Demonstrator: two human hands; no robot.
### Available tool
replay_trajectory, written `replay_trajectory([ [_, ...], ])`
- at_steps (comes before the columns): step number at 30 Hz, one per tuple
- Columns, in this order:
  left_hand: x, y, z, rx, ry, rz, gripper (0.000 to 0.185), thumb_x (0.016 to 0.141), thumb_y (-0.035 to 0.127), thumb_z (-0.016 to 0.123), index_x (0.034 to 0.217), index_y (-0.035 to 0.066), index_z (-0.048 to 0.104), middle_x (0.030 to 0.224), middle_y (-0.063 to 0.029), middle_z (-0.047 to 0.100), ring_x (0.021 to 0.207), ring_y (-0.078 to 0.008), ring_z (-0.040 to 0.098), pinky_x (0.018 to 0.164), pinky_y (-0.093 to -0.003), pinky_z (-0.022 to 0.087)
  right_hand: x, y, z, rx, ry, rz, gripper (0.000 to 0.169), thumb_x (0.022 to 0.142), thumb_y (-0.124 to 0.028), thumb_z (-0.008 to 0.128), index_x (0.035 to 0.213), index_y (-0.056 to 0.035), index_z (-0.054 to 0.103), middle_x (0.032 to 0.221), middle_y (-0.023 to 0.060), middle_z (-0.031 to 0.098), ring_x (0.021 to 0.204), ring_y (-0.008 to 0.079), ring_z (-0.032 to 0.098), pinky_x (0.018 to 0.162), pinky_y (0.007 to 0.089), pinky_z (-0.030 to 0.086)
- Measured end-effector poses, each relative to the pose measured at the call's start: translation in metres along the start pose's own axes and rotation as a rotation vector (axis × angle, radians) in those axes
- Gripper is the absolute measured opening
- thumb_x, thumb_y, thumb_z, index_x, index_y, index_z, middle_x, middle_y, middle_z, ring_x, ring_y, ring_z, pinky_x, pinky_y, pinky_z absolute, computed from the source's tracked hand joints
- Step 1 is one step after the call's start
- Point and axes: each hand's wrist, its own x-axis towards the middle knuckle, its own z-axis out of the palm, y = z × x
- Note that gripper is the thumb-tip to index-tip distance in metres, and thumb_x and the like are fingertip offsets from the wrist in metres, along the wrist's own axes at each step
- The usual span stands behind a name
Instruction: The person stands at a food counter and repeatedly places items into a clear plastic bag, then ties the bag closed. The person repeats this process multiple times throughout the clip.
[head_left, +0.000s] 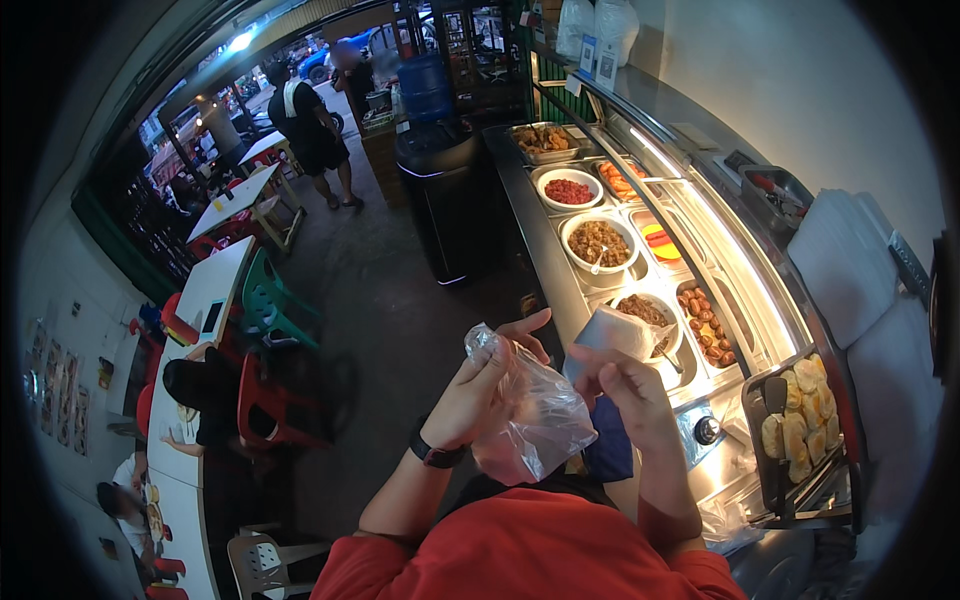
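My left hand, a dark watch on its wrist, grips the gathered neck of a clear plastic bag. The bag hangs in front of my red shirt; glare and folds blur what is inside. Just right of the bag is my right hand, raised with its fingers curled. Whether it pinches anything is hard to make out. Behind that hand stands a white roll, apparently tissue paper, partly covering a bowl of brown minced food.
A lit food counter with bowls and trays runs along the right. A tray of golden buns and a call bell are nearer. A black water dispenser stands ahead. People sit at the left tables; a standing person is farther off.
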Motion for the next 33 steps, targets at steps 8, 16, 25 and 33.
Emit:
replay_trajectory([
  [8,0.001,-0.001,0.009,0.146,-0.134,0.057,0.052,0.104,0.038,0.036,0.144,0.005,0.037,0.139,-0.0067,0.045,0.108,-0.0112,0.050,0.096,-0.0284,0.041,0.008,0.017,0.026,0.135,0.082,0.005,0.054,0.083,-0.011,0.074,0.130,-0.0035,0.049,0.104,0.0015,0.057,0.093,0.0094,0.060,0.081,0.0252,0.049],
  [16,0.002,-0.011,-0.004,0.063,-0.059,0.010,0.044,0.103,0.034,0.038,0.130,0.000,0.047,0.138,-0.0103,0.044,0.114,-0.0137,0.051,0.093,-0.0310,0.045,0.011,0.011,0.010,-0.081,0.155,0.025,0.030,0.082,0.003,0.070,0.111,-0.0013,0.065,0.088,0.0028,0.061,0.082,0.0080,0.062,0.073,0.0219,0.050],
  [25,0.006,-0.023,0.012,0.072,0.233,0.006,0.026,0.084,0.006,0.072,0.108,-0.004,0.065,0.115,-0.0154,0.066,0.101,-0.0194,0.066,0.089,-0.0322,0.053,0.007,0.020,0.016,-0.264,0.285,-0.090,0.025,0.085,0.004,0.066,0.109,0.0034,0.065,0.093,0.0081,0.065,0.085,0.0147,0.066,0.077,0.0262,0.054],
  [33,0.007,-0.029,0.011,0.252,0.266,0.070,0.017,0.089,0.012,0.068,0.098,-0.003,0.067,0.105,-0.0112,0.069,0.088,-0.0104,0.063,0.079,-0.0249,0.052,0.005,0.006,0.022,-0.468,0.313,-0.233,0.020,0.081,0.005,0.067,0.101,0.0011,0.069,0.091,0.0118,0.067,0.079,0.0183,0.067,0.072,0.0262,0.053],
])
